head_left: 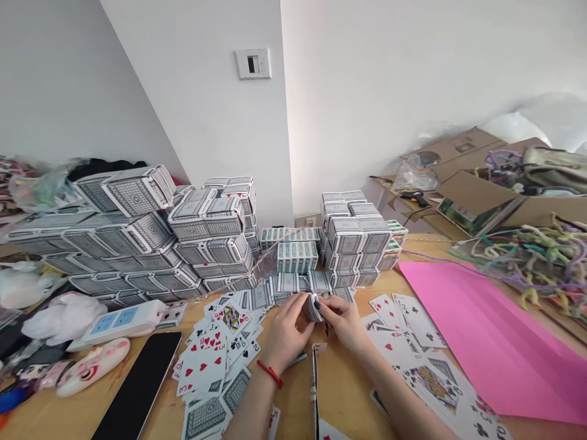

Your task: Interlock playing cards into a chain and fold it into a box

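Observation:
Both my hands meet over the middle of the wooden table [342, 391]. My left hand [288, 327], with a red cord at the wrist, and my right hand [345, 321] are closed together on a small stack of playing cards [312, 307]. Loose cards [206, 357] lie spread face up to the left of my hands, and more loose cards [413, 336] lie to the right. Just beneath my hands a thin upright card edge [315, 385] stands on the table.
Piles of boxed card decks [151, 238] fill the back left, with another pile [358, 241] at the back centre. A pink sheet [472, 336], pipe cleaners [527, 253] and cardboard boxes [481, 195] are on the right. A power strip [123, 319], a black phone [142, 382] and soft toys [64, 318] lie left.

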